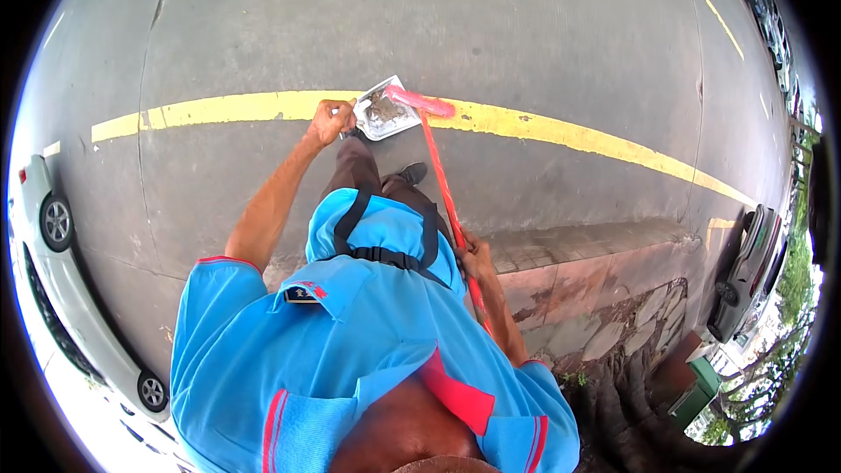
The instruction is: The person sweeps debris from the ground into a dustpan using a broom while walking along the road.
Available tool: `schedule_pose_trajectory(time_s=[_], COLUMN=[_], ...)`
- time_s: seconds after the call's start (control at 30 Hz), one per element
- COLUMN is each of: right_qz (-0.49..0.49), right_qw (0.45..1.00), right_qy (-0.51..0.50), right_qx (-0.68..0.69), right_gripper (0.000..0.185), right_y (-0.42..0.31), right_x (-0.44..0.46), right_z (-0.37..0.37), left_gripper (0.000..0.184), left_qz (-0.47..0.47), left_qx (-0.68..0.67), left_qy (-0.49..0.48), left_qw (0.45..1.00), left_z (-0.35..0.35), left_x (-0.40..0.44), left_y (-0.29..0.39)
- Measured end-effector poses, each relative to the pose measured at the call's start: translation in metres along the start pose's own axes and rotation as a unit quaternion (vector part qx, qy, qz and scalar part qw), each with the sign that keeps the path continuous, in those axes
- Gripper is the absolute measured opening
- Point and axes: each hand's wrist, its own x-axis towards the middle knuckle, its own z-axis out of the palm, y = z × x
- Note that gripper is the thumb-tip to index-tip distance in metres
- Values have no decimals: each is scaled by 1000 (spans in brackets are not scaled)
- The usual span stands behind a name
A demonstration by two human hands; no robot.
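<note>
My left hand (332,122) is closed round the white handle of a dustpan (403,127), which is low over or on the pavement at the yellow line. Brown debris (384,108) lies in the pan. My right hand (474,256) grips the red pole of a broom (443,180) beside my hip. The broom's pink-red head (422,102) lies across the yellow line, its left end over the dustpan's edge.
A yellow line (578,136) crosses the grey pavement. To the right runs a stone kerb (561,271) with tree roots (622,403) behind it. Pale cars (79,298) stand at the left, a dark car (745,276) and a green bin (696,391) at the right.
</note>
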Motion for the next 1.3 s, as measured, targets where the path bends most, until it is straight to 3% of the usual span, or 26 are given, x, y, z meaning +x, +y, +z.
schedule_pose_trajectory(time_s=[0.13,0.2,0.37,0.6,0.73,0.8,0.9,0.93,1.0,1.07,1.2,1.3], right_qz=[17,-49,-110,-140,-113,-131,-138,-226,-314,-16,-3,-71], right_qw=[998,998,992,982,973,964,950,944,928,992,996,994], right_qy=[7,32,41,44,-3,13,-2,6,17,-44,-11,23], right_qx=[52,-33,-47,-115,-200,-231,-280,-241,-197,-118,-94,-81], right_gripper=[63,64,60,65,59,46,54,56,58,62,62,62], right_y=[-32,-31,-116,-179,-150,-118,-42,-33,-37,-81,-94,-123], right_x=[-1,30,88,165,163,131,124,106,84,39,44,74], right_z=[-5,-10,-3,16,32,35,20,19,13,4,-3,-2], left_gripper=[44,44,48,40,39,40,40,41,42,41,41,41], left_qz=[-1,-16,-49,-29,-24,-24,3,9,39,23,26,35], left_qx=[-8,-39,-110,-170,-164,-113,-61,-28,10,28,30,44], left_qy=[12,28,111,181,159,163,152,149,142,128,165,165], left_qw=[1000,999,987,968,973,980,986,988,989,991,985,985], left_z=[2,4,5,25,45,61,74,77,80,79,81,78], left_x=[-4,-3,-3,-2,0,13,34,34,30,33,33,35], left_y=[-4,-12,-6,-1,-6,-11,-10,2,29,34,32,18])
